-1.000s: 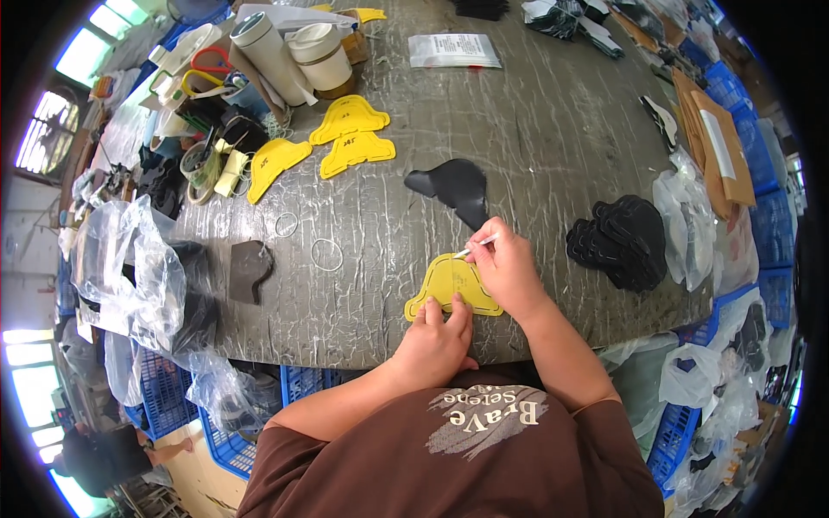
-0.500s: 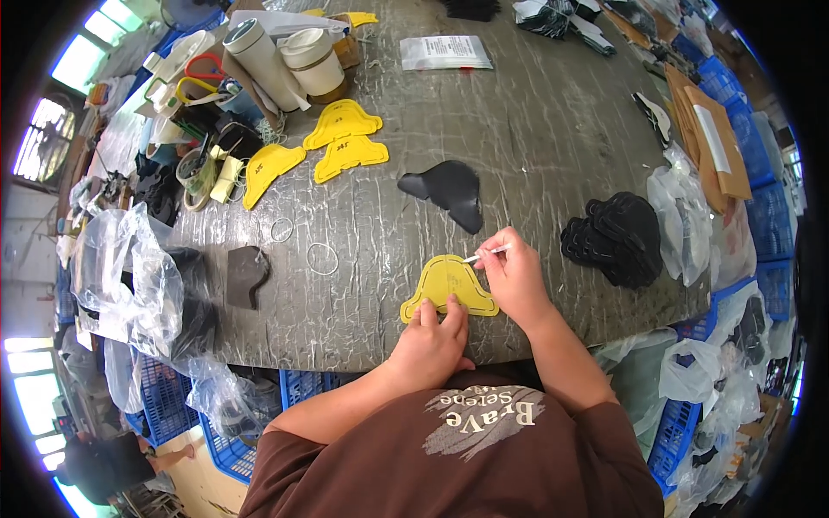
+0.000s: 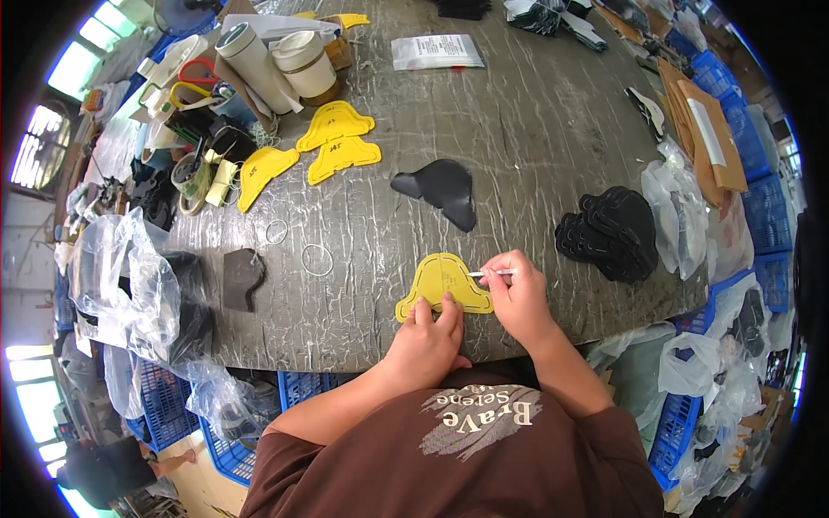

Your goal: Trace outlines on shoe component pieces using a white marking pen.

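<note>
A yellow template (image 3: 442, 274) with slots along its outline lies at the table's near edge in front of me. What lies under it is hidden. My left hand (image 3: 426, 343) presses its lower part down with outstretched fingertips. In my right hand (image 3: 518, 298), pinched between thumb and fingers, is a slim white pen (image 3: 501, 273). The pen's tip touches the template's right side, at the slotted line. Beyond the template lies a single black curved piece (image 3: 449, 190). To the right sits a stack of black cut pieces (image 3: 611, 237) with pale marks along their edges.
More yellow templates (image 3: 335, 125) lie at the upper left, beside cups (image 3: 304, 65) and a cluster of tools. Left of me are a dark piece (image 3: 242, 281), rubber bands (image 3: 317, 260) and a plastic bag (image 3: 129, 281). Clear bags (image 3: 676, 216) and brown cardboard (image 3: 704, 129) line the right side.
The pen tip has moved down along the template's right side, with my right hand following it. My left hand keeps its place on the template. The whole view has shifted slightly.
</note>
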{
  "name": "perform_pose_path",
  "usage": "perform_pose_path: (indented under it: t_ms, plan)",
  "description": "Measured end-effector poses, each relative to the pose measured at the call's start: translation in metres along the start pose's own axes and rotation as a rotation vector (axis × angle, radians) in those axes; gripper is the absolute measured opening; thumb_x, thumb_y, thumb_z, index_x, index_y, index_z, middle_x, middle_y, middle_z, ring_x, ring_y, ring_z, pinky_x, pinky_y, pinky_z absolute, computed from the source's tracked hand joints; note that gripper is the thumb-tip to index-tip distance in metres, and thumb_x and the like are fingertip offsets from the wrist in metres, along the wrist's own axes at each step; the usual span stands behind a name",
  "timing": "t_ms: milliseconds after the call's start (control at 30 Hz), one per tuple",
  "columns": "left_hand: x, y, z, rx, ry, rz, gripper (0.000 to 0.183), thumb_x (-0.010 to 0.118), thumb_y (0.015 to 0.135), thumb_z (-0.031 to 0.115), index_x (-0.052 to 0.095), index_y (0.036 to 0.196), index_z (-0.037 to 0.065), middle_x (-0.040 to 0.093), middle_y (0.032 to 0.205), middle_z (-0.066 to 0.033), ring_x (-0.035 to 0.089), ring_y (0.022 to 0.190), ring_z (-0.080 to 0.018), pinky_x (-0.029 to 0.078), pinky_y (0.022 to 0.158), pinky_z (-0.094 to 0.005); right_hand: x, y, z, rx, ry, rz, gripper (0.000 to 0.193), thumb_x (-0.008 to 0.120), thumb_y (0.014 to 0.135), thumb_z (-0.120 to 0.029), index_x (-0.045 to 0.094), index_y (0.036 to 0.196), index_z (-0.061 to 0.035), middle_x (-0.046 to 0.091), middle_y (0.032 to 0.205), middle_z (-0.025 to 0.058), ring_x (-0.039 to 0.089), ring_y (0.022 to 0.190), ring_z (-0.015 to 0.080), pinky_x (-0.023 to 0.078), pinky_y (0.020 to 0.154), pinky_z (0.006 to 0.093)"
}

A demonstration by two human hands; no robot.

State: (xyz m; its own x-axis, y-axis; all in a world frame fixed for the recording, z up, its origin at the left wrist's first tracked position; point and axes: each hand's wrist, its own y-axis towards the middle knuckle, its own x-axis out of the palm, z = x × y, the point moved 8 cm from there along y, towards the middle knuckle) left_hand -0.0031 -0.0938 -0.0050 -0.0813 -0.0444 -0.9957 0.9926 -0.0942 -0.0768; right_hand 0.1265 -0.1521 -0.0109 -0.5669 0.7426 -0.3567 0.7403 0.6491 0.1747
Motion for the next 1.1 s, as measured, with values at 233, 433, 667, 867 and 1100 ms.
perform_pose_path:
  t_ms: [233,433,667,867,1100]
  plan:
    - [-0.001,0.0,0.0,-0.006,-0.004,-0.011,0.083,0.067,0.071,0.059,0.056,0.127,-0.001,0.052,0.131,-0.0189,0.056,0.104,-0.0417,0.059,0.072,-0.0366,-0.009,-0.02,-0.01,-0.076,0.014,0.046,0.009,0.061,0.087,0.003,0.054,0.09,0.0002,0.066,0.086,0.0147,0.068,0.076,0.0284,0.053,0.067,0.0344]
    - [-0.001,0.001,0.0,-0.002,0.005,-0.013,0.083,0.067,0.072,0.06,0.056,0.127,-0.001,0.052,0.132,-0.0192,0.056,0.104,-0.0421,0.059,0.072,-0.0374,-0.014,-0.03,-0.01,-0.083,-0.046,0.053,0.008,0.06,0.088,0.003,0.053,0.089,0.0005,0.066,0.086,0.0141,0.068,0.076,0.0277,0.054,0.068,0.0339]
    - [-0.001,0.0,0.001,0.005,0.016,-0.019,0.084,0.066,0.072,0.06,0.056,0.127,-0.002,0.052,0.132,-0.0198,0.056,0.104,-0.0421,0.059,0.074,-0.0374,-0.021,-0.039,-0.005,-0.074,-0.011,0.063,0.009,0.059,0.089,0.003,0.051,0.092,-0.0003,0.066,0.087,0.0137,0.068,0.074,0.025,0.054,0.067,0.0334]
    - [-0.002,0.0,0.001,0.008,0.025,-0.013,0.084,0.066,0.072,0.06,0.056,0.128,-0.002,0.052,0.131,-0.0195,0.055,0.104,-0.0421,0.058,0.075,-0.037,-0.024,-0.041,-0.011,-0.064,-0.028,0.064,0.009,0.058,0.09,0.004,0.05,0.092,0.0003,0.065,0.088,0.015,0.067,0.074,0.0236,0.054,0.067,0.0325]
    - [-0.001,0.001,0.0,0.01,-0.017,0.001,0.084,0.066,0.072,0.06,0.057,0.127,-0.003,0.051,0.13,-0.0211,0.055,0.101,-0.045,0.057,0.082,-0.0448,-0.03,-0.048,-0.011,-0.084,-0.098,0.074,0.009,0.058,0.092,0.002,0.049,0.09,0.0002,0.064,0.089,0.0149,0.066,0.071,0.0191,0.053,0.064,0.0302]
